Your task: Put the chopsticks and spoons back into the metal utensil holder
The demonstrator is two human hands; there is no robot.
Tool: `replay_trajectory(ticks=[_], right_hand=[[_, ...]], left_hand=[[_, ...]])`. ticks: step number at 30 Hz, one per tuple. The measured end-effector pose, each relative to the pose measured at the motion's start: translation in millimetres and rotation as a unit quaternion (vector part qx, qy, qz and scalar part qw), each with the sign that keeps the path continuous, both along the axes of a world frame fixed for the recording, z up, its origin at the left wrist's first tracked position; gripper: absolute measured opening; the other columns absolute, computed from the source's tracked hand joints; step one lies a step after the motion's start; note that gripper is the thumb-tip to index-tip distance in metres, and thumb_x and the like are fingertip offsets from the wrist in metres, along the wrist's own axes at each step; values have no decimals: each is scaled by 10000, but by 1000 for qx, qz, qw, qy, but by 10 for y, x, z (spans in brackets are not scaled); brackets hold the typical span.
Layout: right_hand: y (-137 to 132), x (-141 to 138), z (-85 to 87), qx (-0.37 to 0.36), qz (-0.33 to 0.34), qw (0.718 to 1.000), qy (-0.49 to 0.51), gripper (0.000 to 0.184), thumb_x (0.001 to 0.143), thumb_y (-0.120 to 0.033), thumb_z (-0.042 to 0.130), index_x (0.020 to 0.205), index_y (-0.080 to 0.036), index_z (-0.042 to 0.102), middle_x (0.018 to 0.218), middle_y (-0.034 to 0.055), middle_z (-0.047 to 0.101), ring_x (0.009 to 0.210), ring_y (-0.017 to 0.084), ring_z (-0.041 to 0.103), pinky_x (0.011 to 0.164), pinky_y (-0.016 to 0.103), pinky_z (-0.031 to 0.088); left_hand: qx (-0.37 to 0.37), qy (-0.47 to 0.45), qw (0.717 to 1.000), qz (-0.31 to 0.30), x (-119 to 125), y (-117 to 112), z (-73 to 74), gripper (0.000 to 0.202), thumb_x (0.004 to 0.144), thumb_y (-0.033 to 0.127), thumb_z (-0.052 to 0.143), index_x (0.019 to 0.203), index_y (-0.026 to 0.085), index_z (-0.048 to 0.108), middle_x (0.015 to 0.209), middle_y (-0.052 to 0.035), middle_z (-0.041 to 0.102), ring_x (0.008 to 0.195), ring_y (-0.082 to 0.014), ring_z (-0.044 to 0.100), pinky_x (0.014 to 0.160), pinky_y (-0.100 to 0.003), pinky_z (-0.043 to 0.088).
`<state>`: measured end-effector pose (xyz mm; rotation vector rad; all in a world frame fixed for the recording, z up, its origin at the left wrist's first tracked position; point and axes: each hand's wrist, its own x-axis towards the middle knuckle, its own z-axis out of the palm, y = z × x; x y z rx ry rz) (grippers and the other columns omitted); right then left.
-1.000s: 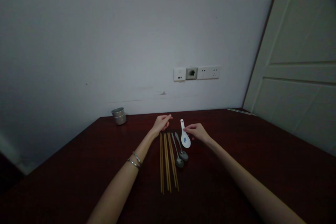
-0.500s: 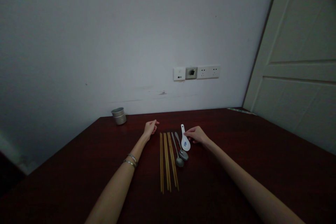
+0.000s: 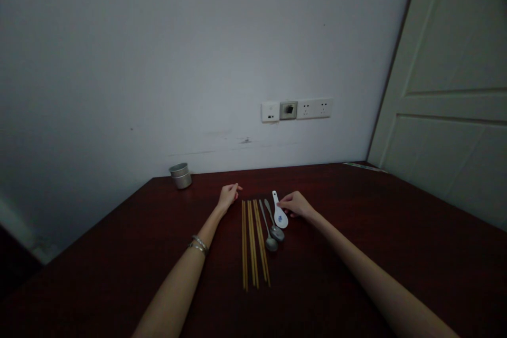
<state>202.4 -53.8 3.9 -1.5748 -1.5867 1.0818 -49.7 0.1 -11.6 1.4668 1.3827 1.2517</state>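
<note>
My right hand [image 3: 296, 204] pinches the handle side of a white ceramic soup spoon [image 3: 281, 217] with a blue mark in its bowl. The spoon lies at the right end of a row, its handle pointing toward the wall. Beside it are two metal spoons [image 3: 271, 243], and left of those several wooden chopsticks [image 3: 250, 245] lie lengthwise. My left hand [image 3: 228, 196] rests on the table near the far tips of the chopsticks. Its fingers are loosely curled with nothing visible in them, and one finger sticks out a little.
A metal cup [image 3: 181, 176] stands at the back left of the dark red table [image 3: 332, 285], near the wall. Wall sockets [image 3: 314, 108] sit above the table's back edge. A thin strip [image 3: 364, 167] lies at the back right by the door [image 3: 451, 111].
The white soup spoon's handle end has shifted slightly toward me, with my right hand still at it. My left hand has moved very little.
</note>
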Motion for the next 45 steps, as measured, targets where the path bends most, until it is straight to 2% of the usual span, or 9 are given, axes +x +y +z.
replay_trajectory(ticks=[13, 27, 30, 33, 36, 40, 42, 45], right_hand=[[-3, -24, -23, 19, 1, 1000, -7, 120, 650, -217, 628, 655, -101, 661, 479, -6, 551, 401, 60, 485, 310, 131, 395], [15, 8, -38, -1, 21, 999, 29, 156, 650, -251, 643, 662, -95, 656, 492, -5, 554, 416, 59, 492, 329, 138, 421], [21, 23, -30, 19, 7, 999, 33, 182, 688, -264, 599, 637, -93, 632, 540, 20, 587, 419, 65, 505, 336, 152, 429], [43, 101, -13, 80, -31, 996, 11, 224, 744, -289, 522, 705, -97, 632, 589, 40, 614, 442, 85, 535, 365, 169, 440], [43, 256, 6, 169, -72, 981, -71, 259, 780, -300, 462, 821, -120, 644, 708, 61, 655, 579, 129, 603, 504, 204, 484], [-10, 482, -23, 270, -77, 919, -279, 276, 803, -278, 435, 950, -162, 637, 981, 90, 642, 911, 194, 586, 794, 273, 447], [-21, 557, -79, 295, -56, 890, -343, 309, 814, -258, 416, 1027, -149, 611, 1073, 110, 605, 1017, 204, 534, 876, 294, 400], [12, 614, -188, 300, -44, 871, -387, 352, 817, -260, 410, 1084, -110, 584, 1140, 140, 566, 1127, 227, 453, 942, 331, 346]], left_hand=[[14, 7, 1000, -4, -10, 37, -43, 354, 775, 404, 407, 719, 112, 598, 371, 67, 370, 295, -41, 276, 352, -173, 181], [38, 36, 999, -4, -48, 115, -113, 347, 776, 378, 402, 685, 116, 610, 361, 61, 383, 308, -50, 301, 383, -185, 219], [38, 38, 999, -3, -43, 111, -113, 349, 776, 380, 400, 686, 115, 610, 364, 61, 384, 309, -51, 300, 384, -185, 218], [36, 36, 999, -1, -33, 92, -99, 345, 777, 377, 399, 681, 117, 605, 363, 60, 384, 309, -51, 299, 384, -185, 218], [33, 32, 999, 1, -26, 67, -80, 339, 778, 369, 399, 676, 118, 603, 360, 60, 382, 309, -53, 301, 383, -185, 218], [28, 33, 999, 1, -22, 50, -68, 342, 777, 372, 403, 687, 115, 609, 366, 58, 385, 312, -53, 304, 377, -184, 214], [28, 34, 999, 0, -19, 51, -67, 343, 777, 372, 405, 689, 112, 612, 367, 58, 385, 313, -52, 305, 374, -183, 213], [26, 32, 999, 5, -10, 52, -58, 341, 778, 364, 404, 688, 111, 613, 363, 61, 377, 309, -51, 300, 372, -181, 210]])
